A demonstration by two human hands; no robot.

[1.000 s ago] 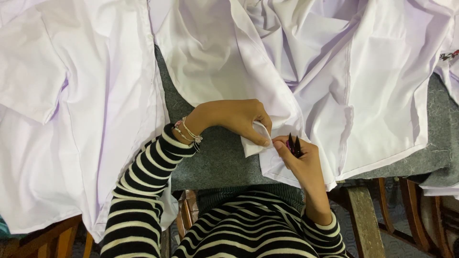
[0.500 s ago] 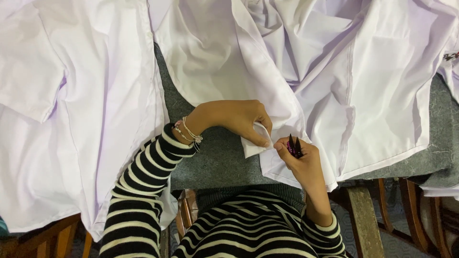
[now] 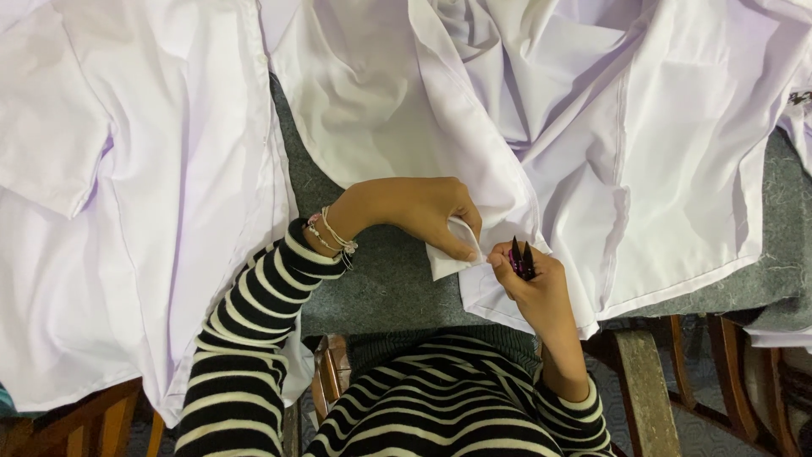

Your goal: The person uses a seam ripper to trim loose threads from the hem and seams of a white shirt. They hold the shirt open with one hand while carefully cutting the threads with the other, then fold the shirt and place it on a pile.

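**Hem corner pinched, snips not on it yet**

Hem point(image 3: 461, 245) of the white shirt point(image 3: 541, 152) sits at the near table point(image 3: 389, 279) edge, right in front of you. Your left hand point(image 3: 419, 211) has thumb and fingers pressed together on a folded bit of it. Your right hand point(image 3: 529, 283) is curled around small dark snips point(image 3: 520, 258), tips up, just beside the fold, not touching it as far as I can tell. So cloth's held, cutting looks still to do. Another shirt point(image 3: 127, 211) lies to the left.

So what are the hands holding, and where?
The left hand pinches the white shirt by its bottom hem corner. The right hand grips small dark snips around the handle.
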